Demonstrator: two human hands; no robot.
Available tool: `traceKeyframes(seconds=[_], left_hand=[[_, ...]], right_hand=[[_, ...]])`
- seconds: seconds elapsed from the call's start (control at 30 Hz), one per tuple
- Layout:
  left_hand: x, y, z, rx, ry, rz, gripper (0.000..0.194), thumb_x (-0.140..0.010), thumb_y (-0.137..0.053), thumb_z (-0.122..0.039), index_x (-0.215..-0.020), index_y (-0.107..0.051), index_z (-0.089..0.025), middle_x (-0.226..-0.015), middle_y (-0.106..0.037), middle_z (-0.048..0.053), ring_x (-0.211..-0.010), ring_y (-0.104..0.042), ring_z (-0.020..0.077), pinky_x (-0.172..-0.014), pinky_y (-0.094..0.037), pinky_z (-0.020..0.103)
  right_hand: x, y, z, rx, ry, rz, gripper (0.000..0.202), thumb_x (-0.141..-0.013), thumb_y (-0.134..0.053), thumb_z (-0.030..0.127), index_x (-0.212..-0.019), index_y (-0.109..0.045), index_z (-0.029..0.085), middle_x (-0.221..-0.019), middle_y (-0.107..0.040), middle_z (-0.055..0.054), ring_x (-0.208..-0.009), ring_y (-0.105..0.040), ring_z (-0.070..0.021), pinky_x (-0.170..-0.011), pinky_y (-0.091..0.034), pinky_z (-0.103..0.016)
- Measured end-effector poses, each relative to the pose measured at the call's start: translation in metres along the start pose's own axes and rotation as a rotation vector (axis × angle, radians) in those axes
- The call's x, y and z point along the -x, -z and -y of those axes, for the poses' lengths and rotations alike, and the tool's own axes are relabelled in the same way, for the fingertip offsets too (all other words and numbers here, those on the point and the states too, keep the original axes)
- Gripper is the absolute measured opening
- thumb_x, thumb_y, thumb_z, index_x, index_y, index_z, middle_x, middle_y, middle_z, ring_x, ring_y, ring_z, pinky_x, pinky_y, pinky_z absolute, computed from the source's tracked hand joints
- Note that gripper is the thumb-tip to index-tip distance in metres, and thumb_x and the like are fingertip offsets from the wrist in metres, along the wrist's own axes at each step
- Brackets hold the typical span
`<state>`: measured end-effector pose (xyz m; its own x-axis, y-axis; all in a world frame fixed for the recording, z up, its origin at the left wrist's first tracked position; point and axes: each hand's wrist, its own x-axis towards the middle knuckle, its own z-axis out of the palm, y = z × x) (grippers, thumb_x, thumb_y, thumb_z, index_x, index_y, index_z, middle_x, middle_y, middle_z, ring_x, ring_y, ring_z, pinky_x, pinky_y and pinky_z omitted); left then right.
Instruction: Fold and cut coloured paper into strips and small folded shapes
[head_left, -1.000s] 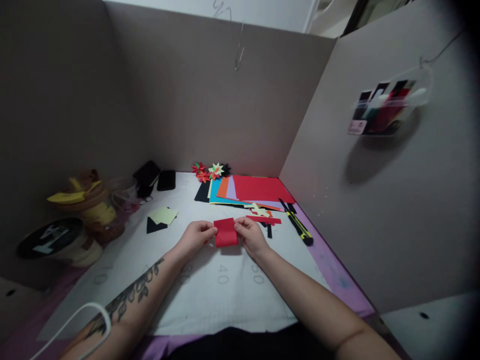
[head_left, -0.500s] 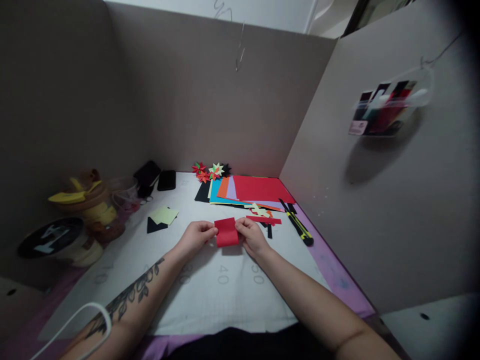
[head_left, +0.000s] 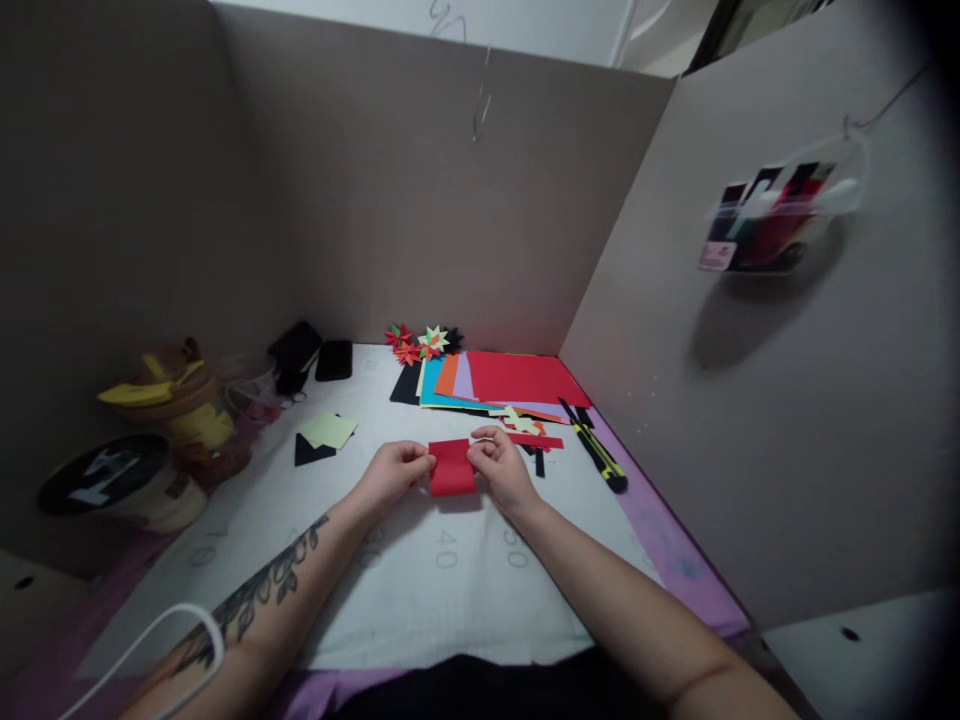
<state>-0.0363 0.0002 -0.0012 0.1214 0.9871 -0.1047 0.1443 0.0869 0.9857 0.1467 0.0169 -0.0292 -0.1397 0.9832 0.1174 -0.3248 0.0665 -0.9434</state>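
Jars (head_left: 161, 440) and a lidded tub stand at far left on the counter (head_left: 420, 590). Yellow and black paper pieces (head_left: 321, 437) lie just right of them. Left hand (head_left: 394, 472) pinches the left edge of a red paper piece (head_left: 452, 467), fingers closed on it. Red piece sits low over the white mat at counter centre, between both hands. Right hand (head_left: 501, 467) pinches its right edge, grip likewise closed on the paper. Behind: paper stars (head_left: 421, 342) and a fanned stack of coloured sheets (head_left: 495, 382). Yellow-black utility knife (head_left: 598, 456) lies near the right wall.
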Motion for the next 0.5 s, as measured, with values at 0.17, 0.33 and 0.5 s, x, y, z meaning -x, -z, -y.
traceKeyframes(seconds=[0.17,0.33,0.5], left_hand=[[0.000,-0.001,0.003,-0.042,-0.030,0.005,0.021,-0.067,-0.062,-0.034,-0.061,-0.057,-0.015,-0.049,-0.051,-0.004,-0.044,-0.042,0.0080,-0.044,-0.030,0.020],[-0.002,-0.005,0.007,0.002,-0.083,0.026,0.023,-0.065,-0.066,-0.032,-0.078,-0.062,-0.013,-0.069,-0.064,0.002,-0.055,-0.054,0.0121,-0.052,-0.039,0.022],[-0.002,-0.011,0.010,0.018,-0.041,0.095,0.029,-0.064,-0.068,-0.029,-0.085,-0.062,-0.011,-0.072,-0.067,0.004,-0.058,-0.059,0.0146,-0.053,-0.041,0.023]], right_hand=[[0.001,-0.003,-0.002,0.098,-0.020,0.037,0.032,-0.065,-0.069,0.025,-0.092,-0.051,0.022,-0.059,-0.049,0.009,-0.049,-0.045,-0.0075,-0.051,-0.036,-0.020],[-0.001,-0.013,-0.006,0.136,0.043,-0.064,0.026,-0.067,-0.066,0.024,-0.088,-0.050,0.022,-0.057,-0.043,0.010,-0.047,-0.040,-0.0069,-0.048,-0.034,-0.019],[-0.002,-0.020,-0.001,0.130,0.116,-0.161,0.024,-0.067,-0.065,0.024,-0.085,-0.049,0.022,-0.059,-0.045,0.009,-0.051,-0.044,-0.0081,-0.052,-0.036,-0.020]])
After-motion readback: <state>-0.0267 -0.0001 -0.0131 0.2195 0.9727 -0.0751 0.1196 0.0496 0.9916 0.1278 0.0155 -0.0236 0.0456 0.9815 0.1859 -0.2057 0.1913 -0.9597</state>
